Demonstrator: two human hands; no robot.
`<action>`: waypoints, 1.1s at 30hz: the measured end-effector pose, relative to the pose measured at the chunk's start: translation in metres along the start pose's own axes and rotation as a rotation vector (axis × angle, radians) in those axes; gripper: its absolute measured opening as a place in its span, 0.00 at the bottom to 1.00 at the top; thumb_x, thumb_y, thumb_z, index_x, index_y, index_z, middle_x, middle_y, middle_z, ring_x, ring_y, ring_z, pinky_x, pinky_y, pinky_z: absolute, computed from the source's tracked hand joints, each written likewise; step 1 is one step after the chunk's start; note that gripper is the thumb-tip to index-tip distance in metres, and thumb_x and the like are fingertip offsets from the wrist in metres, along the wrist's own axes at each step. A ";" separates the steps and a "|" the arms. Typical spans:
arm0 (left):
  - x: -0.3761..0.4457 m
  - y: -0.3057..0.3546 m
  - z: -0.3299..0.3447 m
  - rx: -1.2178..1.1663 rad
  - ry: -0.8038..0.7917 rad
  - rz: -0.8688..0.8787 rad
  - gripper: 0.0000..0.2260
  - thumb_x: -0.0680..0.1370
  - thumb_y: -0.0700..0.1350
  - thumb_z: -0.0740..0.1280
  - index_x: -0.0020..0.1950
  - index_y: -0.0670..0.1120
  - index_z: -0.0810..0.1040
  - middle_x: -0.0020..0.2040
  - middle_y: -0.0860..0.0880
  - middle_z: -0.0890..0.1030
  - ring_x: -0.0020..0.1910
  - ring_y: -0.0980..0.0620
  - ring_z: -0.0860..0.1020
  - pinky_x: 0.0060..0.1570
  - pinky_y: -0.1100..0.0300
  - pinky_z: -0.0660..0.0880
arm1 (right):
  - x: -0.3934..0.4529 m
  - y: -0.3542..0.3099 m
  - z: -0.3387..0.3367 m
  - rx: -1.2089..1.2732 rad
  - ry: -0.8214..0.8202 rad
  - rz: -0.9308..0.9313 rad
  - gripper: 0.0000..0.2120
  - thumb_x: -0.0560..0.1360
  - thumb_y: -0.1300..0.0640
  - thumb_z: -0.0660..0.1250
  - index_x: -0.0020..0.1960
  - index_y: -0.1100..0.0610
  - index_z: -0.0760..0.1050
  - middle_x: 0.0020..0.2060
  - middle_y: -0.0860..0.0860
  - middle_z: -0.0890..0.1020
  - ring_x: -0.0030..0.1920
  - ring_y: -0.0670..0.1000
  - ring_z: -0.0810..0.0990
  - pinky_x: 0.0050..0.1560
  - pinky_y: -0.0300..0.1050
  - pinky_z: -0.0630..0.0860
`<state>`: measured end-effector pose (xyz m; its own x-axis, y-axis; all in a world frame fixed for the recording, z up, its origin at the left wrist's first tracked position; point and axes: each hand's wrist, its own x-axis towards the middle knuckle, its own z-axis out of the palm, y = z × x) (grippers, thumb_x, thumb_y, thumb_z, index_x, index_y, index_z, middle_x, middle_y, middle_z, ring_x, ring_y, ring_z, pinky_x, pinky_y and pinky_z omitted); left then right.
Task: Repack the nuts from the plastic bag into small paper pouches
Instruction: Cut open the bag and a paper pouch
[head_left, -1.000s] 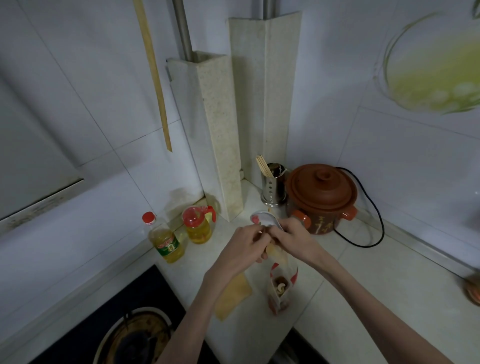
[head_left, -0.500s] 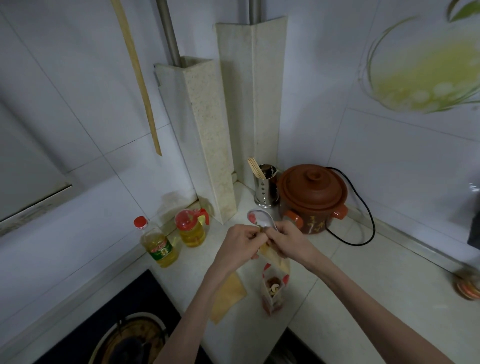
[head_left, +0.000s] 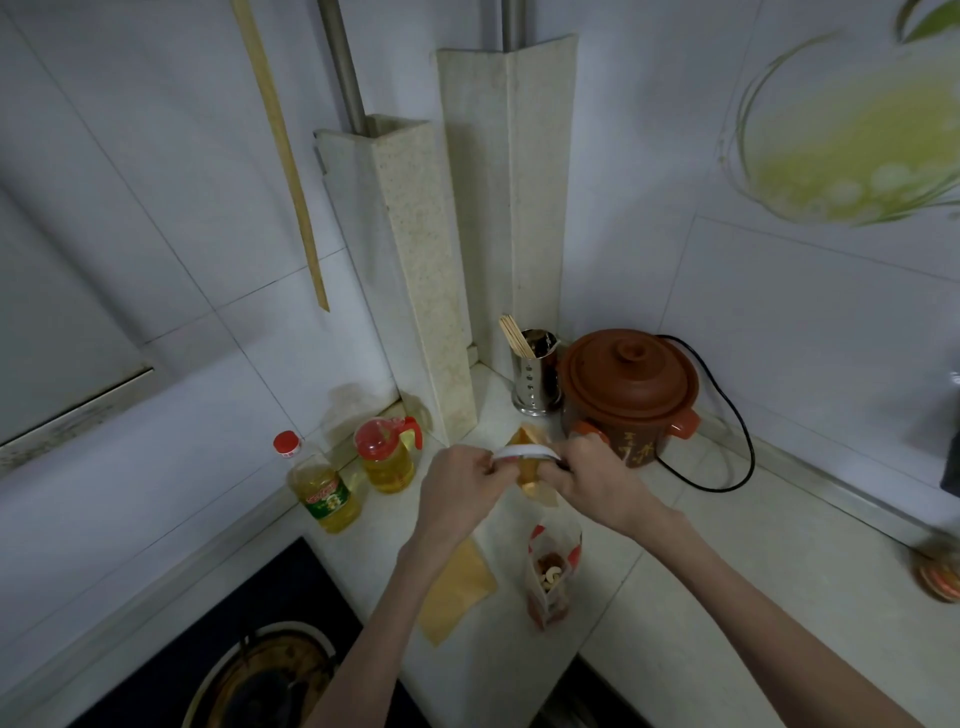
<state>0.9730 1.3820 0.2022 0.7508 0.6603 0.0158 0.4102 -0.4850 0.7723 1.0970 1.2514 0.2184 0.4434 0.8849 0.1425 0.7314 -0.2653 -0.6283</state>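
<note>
A small tan paper pouch (head_left: 531, 475) is held up above the counter between both hands. My left hand (head_left: 460, 486) pinches its left edge. My right hand (head_left: 592, 475) grips its right edge together with a white spoon (head_left: 524, 451) that lies across the pouch's mouth. Below them the clear plastic bag (head_left: 551, 571) with red print stands open on the counter, nuts showing inside. A second flat paper pouch (head_left: 457, 592) lies on the counter to the left of the bag, partly under my left forearm.
A brown clay cooker (head_left: 631, 395) with a black cord stands just behind my right hand, a steel chopstick holder (head_left: 535, 374) beside it. Two oil bottles (head_left: 322, 486) (head_left: 387, 457) stand at the left wall. A black gas hob (head_left: 249, 660) fills the lower left.
The white spoon has tipped from standing behind the hands to lying across the pouch's mouth. The pouch is raised and spread a little wider between the hands.
</note>
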 end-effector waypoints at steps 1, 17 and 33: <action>-0.001 0.004 0.001 0.075 0.030 0.044 0.18 0.66 0.59 0.63 0.23 0.47 0.69 0.19 0.52 0.69 0.19 0.56 0.70 0.23 0.54 0.68 | 0.001 0.000 0.000 0.036 0.001 -0.004 0.21 0.74 0.59 0.66 0.26 0.51 0.62 0.21 0.43 0.64 0.21 0.44 0.64 0.26 0.35 0.56; 0.000 0.030 0.006 -0.368 -0.161 -0.043 0.24 0.72 0.34 0.66 0.64 0.55 0.73 0.35 0.49 0.82 0.24 0.51 0.79 0.25 0.58 0.77 | 0.008 -0.003 0.008 0.278 0.096 0.155 0.21 0.70 0.57 0.65 0.22 0.50 0.61 0.16 0.45 0.63 0.20 0.43 0.61 0.23 0.34 0.56; -0.011 0.026 0.023 -0.155 -0.120 0.284 0.22 0.72 0.42 0.65 0.61 0.64 0.73 0.53 0.73 0.71 0.58 0.65 0.73 0.55 0.76 0.68 | 0.004 -0.007 -0.006 0.153 0.021 0.252 0.20 0.66 0.63 0.67 0.20 0.53 0.63 0.13 0.45 0.64 0.16 0.44 0.64 0.18 0.33 0.55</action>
<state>0.9877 1.3492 0.2080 0.8830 0.4348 0.1769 0.0994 -0.5414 0.8349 1.0967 1.2543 0.2279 0.6128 0.7900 -0.0181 0.5112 -0.4137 -0.7533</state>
